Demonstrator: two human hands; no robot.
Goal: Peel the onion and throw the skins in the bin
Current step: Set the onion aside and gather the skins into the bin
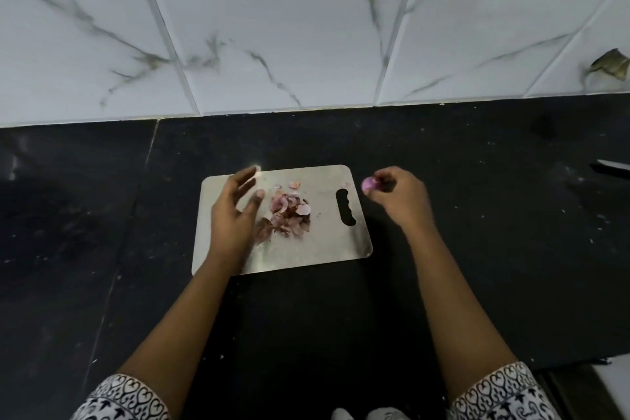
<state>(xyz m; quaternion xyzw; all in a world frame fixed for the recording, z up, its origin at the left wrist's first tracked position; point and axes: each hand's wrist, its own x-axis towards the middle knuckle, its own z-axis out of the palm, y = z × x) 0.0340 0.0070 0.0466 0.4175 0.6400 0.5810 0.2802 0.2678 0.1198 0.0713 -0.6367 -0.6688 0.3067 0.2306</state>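
Note:
A heap of reddish-purple onion skins [289, 213] lies in the middle of a steel cutting board [327, 242] on the black counter. My left hand [235, 211] hovers over the board's left part, fingers spread and relaxed, just left of the skins and holding nothing. My right hand [399, 196] is off the board's right edge, fingers curled round a small peeled purple onion [369, 183], which shows only at the fingertips. No bin is in view.
The black counter [477, 215] runs back to a white marble-tiled wall [306, 37]. A knife tip [610, 169] pokes in at the far right edge. A chipped spot marks the wall [610, 66] at right. The counter's front edge shows at bottom right.

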